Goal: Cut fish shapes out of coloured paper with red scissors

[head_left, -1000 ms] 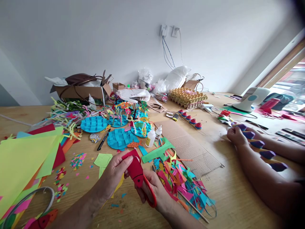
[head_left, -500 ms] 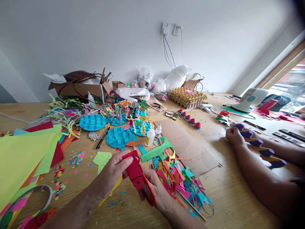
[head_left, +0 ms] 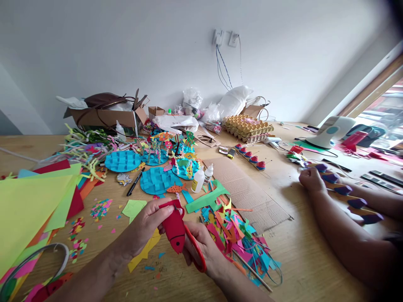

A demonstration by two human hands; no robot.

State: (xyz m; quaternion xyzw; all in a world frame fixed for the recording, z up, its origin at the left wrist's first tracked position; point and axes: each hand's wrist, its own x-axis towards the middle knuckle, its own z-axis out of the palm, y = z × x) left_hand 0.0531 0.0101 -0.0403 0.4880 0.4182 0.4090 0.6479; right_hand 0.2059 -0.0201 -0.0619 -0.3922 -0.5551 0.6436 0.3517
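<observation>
My left hand (head_left: 154, 216) pinches a piece of red paper (head_left: 174, 224) by its upper part. A fish's head with a black eye and a curved gill line is drawn on the lower end. In my right hand (head_left: 201, 245) are red-handled scissors (head_left: 199, 253), the loop around my fingers. The blades are mostly hidden behind the paper. Below my left hand lies a yellow paper scrap (head_left: 145, 251), and a pale green piece (head_left: 134, 208) is just beyond it. An orange paper fish (head_left: 176, 189) rests by a blue woven paper disc (head_left: 159, 181).
Colourful paper offcuts (head_left: 242, 243) heap to my right, beside a cardboard sheet (head_left: 245, 188). Two glue bottles (head_left: 197, 181) stand ahead. Coloured sheets (head_left: 34, 209) pile at left. At right, another person's arms (head_left: 343, 239) rest around a purple-and-yellow egg-carton strip (head_left: 342, 190).
The red paper has shifted slightly left and turned more upright, and its edge now sits farther from the scissors' handle. The other person's egg-carton strip moved a little.
</observation>
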